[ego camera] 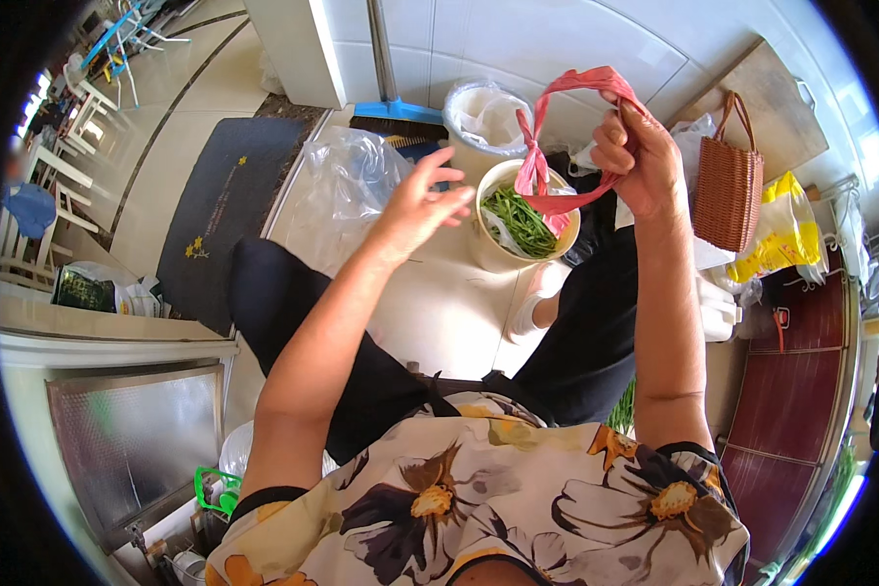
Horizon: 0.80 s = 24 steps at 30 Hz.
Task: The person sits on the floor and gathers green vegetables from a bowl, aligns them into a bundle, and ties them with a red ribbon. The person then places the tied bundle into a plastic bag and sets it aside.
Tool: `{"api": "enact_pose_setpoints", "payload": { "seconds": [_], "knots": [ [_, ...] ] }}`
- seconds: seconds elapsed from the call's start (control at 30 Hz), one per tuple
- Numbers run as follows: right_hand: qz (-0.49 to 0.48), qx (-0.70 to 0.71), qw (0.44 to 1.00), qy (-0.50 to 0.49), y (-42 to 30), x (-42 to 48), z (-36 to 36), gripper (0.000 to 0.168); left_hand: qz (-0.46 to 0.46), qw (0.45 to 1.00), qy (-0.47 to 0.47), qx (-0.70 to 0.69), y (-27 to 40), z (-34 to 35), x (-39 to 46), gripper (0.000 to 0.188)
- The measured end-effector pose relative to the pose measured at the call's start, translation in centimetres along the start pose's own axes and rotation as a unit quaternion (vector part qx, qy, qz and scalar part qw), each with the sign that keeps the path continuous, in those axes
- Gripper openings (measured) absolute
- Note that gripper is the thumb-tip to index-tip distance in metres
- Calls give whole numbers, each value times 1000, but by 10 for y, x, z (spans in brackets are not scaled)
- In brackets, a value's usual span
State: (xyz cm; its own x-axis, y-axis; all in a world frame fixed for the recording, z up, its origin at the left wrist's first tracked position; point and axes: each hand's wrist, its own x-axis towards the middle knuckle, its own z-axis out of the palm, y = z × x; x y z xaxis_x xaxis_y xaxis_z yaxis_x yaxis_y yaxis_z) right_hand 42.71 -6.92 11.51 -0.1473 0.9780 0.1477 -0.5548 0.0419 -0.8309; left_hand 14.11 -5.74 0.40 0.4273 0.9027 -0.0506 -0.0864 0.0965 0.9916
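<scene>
A loop of pink-red plastic strip (571,80), tied in a knot at its left side, hangs from my right hand (641,150), whose fingers are closed around it. Below the loop stands a cream bucket (516,262) holding cut green stalks (521,223), some white plastic and a bit of pink plastic. To the left of the bucket, my left hand (428,198) is in the air with its fingers apart and nothing in it. Behind the bucket is a bin (483,117) lined with a clear plastic bag.
Clear plastic bags (355,176) lie on the floor at the left, near a blue broom (399,110) against the tiled wall. A brown woven basket (729,194) and a yellow-and-white bag (776,227) stand at the right. A dark doormat (220,205) lies farther left.
</scene>
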Motion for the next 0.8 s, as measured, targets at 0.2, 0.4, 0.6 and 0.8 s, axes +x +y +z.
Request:
{"api": "enact_pose_setpoints", "payload": {
  "seconds": [0.2,0.4,0.6,0.8],
  "knots": [
    [21,-157,987,-13,32,-12,83,27,-29,999,14,-36,0,10,31,63],
    [64,-416,852,-310,46,-53,119,34,24,939,-2,-343,0,-20,49,29],
    [104,-418,857,-282,69,-71,75,35,142,929,-30,-342,19,-34,42,38],
    [54,-245,962,105,75,-36,44,27,188,961,-28,-203,41,-13,22,61]
  ]
}}
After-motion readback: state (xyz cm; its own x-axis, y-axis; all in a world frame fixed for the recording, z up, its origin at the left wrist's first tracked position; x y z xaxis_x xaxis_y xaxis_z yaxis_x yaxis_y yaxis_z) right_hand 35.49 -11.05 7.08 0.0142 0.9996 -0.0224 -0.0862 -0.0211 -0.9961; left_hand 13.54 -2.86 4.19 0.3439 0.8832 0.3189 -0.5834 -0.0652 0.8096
